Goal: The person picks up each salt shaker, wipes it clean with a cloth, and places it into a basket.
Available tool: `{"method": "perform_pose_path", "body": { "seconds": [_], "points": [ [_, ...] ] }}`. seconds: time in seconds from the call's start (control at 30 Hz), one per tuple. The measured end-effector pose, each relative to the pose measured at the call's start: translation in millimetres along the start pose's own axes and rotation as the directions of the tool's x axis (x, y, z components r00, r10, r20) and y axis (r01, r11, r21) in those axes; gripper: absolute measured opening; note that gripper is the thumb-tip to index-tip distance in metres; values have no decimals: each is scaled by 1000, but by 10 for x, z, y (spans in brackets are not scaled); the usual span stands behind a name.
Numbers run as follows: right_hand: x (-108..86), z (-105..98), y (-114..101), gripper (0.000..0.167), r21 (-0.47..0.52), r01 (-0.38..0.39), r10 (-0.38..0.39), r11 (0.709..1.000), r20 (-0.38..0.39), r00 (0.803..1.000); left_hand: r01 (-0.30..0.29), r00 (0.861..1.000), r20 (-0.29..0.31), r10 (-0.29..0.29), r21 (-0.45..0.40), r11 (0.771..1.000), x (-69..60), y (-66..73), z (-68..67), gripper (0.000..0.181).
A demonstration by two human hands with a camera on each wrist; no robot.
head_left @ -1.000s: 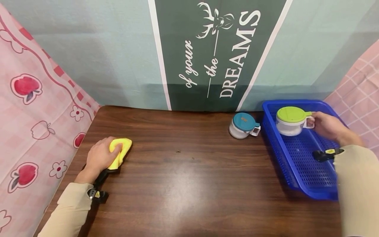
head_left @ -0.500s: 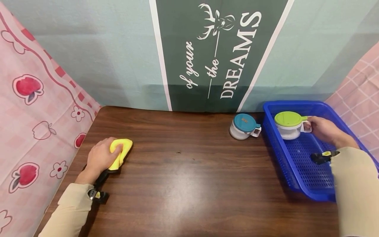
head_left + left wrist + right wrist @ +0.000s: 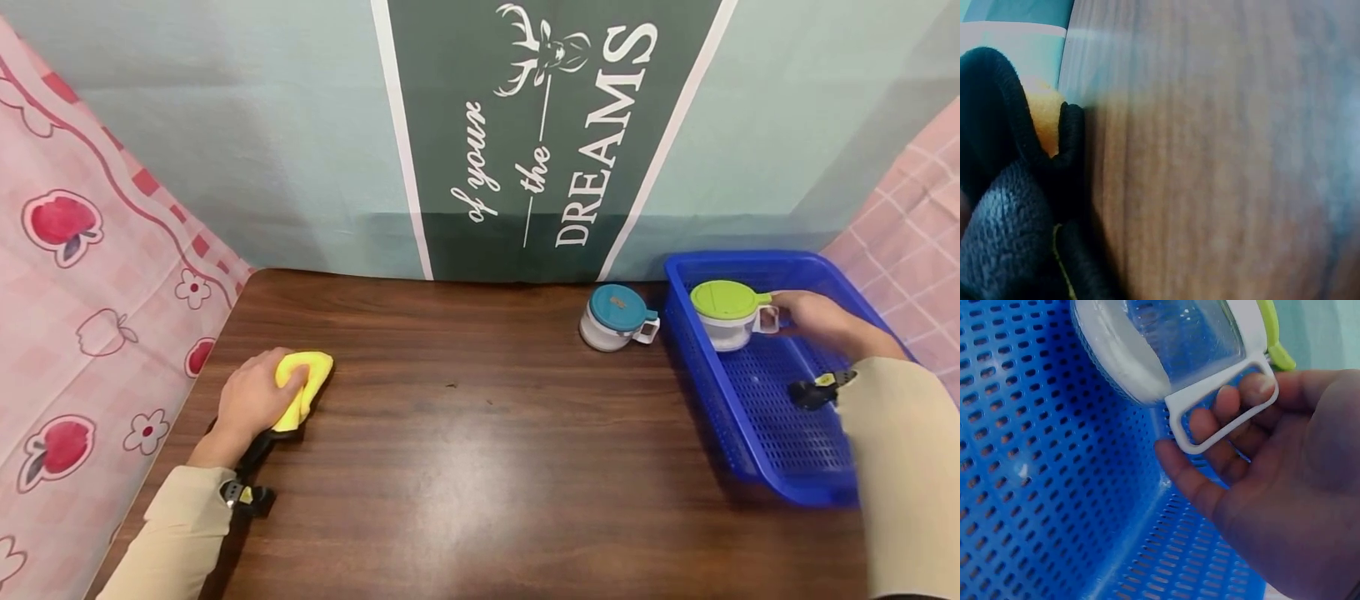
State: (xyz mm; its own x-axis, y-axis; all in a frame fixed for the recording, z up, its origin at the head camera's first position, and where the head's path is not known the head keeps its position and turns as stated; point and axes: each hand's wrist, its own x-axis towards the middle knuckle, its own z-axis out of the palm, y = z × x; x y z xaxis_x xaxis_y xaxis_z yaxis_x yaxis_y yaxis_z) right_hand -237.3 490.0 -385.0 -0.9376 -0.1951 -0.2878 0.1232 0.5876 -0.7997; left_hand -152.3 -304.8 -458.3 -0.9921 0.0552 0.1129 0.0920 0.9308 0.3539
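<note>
At the left of the table, my left hand (image 3: 251, 396) grips a folded yellow cloth (image 3: 303, 387). Dark fabric (image 3: 1004, 231) fills the left side of the left wrist view, with a bit of yellow behind it. My right hand (image 3: 817, 321) reaches into the blue basket (image 3: 772, 487). Its fingers curl through the white handle of a clear seasoning jar (image 3: 726, 315) with a green lid and white contents. The jar stands upright near the basket's far left corner; the right wrist view shows the handle (image 3: 1225, 428) around several fingertips.
A second seasoning jar (image 3: 617, 318), blue-lidded, stands on the brown table (image 3: 465, 467) just left of the basket. A printed grey-green curtain (image 3: 300, 150) hangs behind, and pink cloths hang on both sides.
My right hand has moved the green-lidded jar left and slightly down into the basket's far left corner. The left hand stays on the cloth.
</note>
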Motion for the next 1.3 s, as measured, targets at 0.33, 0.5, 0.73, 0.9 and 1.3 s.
{"method": "perform_pose_path", "body": {
  "seconds": [0.33,0.5,0.73,0.9,1.3],
  "points": [
    [39,20,-35,35,-93,26,-26,995,-1,1000,4,1000,-4,-4,5,1000,7,-3,8,48],
    [40,70,-34,35,-92,38,-38,995,-3,999,4,1000,2,-4,5,1000,5,5,7,49],
    [75,103,-98,36,-85,0,-2,996,-29,1000,-2,1000,-13,2,-4,1000,11,-12,7,48],
    [107,101,-78,33,-83,-4,-1,997,-61,998,-10,999,-38,10,-10,1000,12,-23,10,46],
    [98,111,43,30,-30,21,-23,999,-49,999,3,1000,-20,-3,-13,1000,3,-9,3,45]
  ]
}}
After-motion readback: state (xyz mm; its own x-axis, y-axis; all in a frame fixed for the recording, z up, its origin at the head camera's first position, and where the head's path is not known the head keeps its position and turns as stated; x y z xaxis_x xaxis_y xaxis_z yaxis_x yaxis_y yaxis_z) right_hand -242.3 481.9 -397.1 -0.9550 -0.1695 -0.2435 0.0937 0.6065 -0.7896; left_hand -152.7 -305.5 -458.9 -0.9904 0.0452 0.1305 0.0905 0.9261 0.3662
